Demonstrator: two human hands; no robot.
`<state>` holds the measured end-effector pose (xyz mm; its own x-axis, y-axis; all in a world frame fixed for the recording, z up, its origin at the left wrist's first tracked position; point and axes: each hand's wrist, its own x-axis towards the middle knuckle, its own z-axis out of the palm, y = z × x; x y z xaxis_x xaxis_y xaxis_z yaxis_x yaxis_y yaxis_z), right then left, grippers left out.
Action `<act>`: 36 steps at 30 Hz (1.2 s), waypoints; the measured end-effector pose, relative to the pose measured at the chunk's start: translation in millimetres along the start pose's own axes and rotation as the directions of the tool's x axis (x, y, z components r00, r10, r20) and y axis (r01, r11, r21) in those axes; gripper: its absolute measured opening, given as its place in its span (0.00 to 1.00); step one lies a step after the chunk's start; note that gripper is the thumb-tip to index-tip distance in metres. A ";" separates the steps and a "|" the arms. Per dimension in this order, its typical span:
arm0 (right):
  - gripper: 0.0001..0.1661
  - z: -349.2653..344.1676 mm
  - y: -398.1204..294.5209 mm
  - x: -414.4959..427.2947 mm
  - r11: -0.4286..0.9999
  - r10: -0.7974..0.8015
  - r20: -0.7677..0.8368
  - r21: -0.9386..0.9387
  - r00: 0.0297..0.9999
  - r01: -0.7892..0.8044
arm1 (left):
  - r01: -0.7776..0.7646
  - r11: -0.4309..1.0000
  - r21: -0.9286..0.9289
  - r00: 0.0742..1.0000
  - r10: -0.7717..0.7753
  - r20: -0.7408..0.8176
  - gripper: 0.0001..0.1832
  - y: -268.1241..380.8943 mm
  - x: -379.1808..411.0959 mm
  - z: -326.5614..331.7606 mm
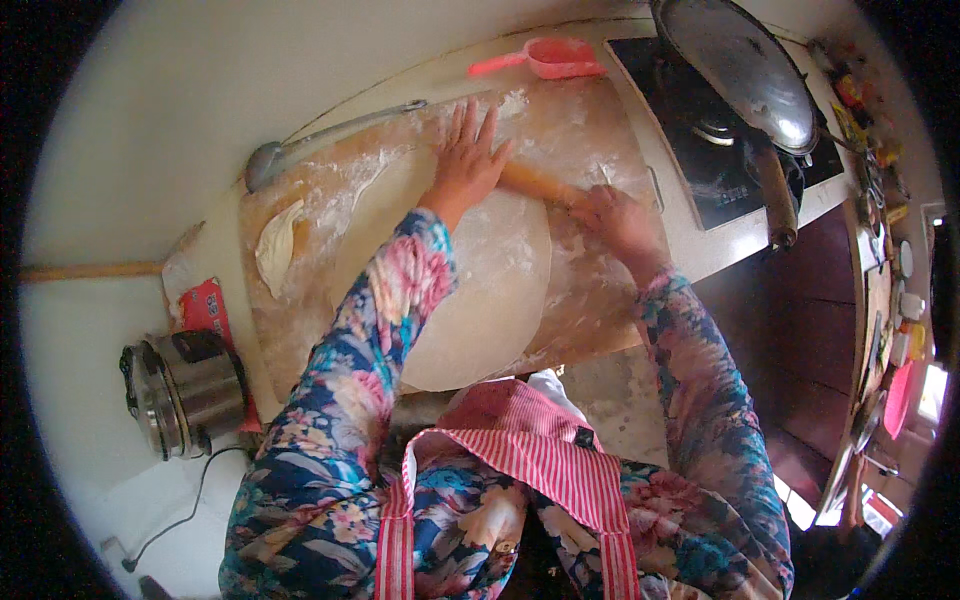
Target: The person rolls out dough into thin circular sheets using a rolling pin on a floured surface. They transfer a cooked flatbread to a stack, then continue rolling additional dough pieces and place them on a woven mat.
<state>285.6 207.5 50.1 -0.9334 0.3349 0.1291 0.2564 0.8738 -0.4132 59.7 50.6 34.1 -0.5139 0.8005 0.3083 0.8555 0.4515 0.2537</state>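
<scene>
A wooden rolling pin (pixel 536 182) lies at a slant across the far part of a wide, thin sheet of dough (pixel 480 300). My left hand (pixel 469 161) is laid over the pin's left part with its fingers straight and spread. At the other end, my right hand (pixel 619 225) is curled on the pin; it is blurred. The dough rests on a large floured wooden board (pixel 592 300), its near edge reaching the board's front edge. My left forearm hides part of the sheet. A folded piece of pale dough (pixel 279 251) sits at the board's left.
Behind the board are a metal ladle (pixel 266 165) and a pink scoop (pixel 562 58). To the right, a wok (pixel 742 71) stands tilted over a black cooktop (pixel 679 127), its wooden handle jutting past the counter edge. An electric pressure cooker (pixel 187 390) is at the left.
</scene>
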 end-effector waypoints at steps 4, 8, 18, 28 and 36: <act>0.14 -16.4 -13.5 4.9 0.951 0.238 0.228 0.141 0.944 -0.274 | -0.267 0.936 0.228 0.962 0.273 0.004 0.30 -13.6 0.0 -5.0; 0.14 19.0 -60.8 -20.3 0.927 -0.039 0.191 0.372 0.981 -0.035 | 0.032 0.999 0.011 0.981 -0.034 0.192 0.32 -42.6 -103.2 -51.8; 0.15 16.3 -126.4 -9.5 0.988 0.051 0.314 0.125 0.948 -0.095 | -0.217 0.927 0.305 0.972 0.176 0.156 0.22 -90.9 -105.3 -67.8; 0.18 49.9 -154.1 -66.0 0.983 -0.162 0.171 0.112 0.972 0.144 | 0.225 0.974 0.032 0.965 -0.227 0.130 0.35 -63.5 -235.8 -145.5; 0.20 49.6 -137.5 8.2 0.975 -0.140 0.119 -0.159 0.983 0.158 | 0.165 0.976 0.142 0.986 -0.159 -0.053 0.30 -115.8 -126.5 -82.0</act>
<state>230.2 72.6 63.3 -0.9832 0.1653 0.0772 0.1427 0.9606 -0.2386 20.4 -135.3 40.8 -0.6461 0.6965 0.3121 0.7592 0.6288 0.1684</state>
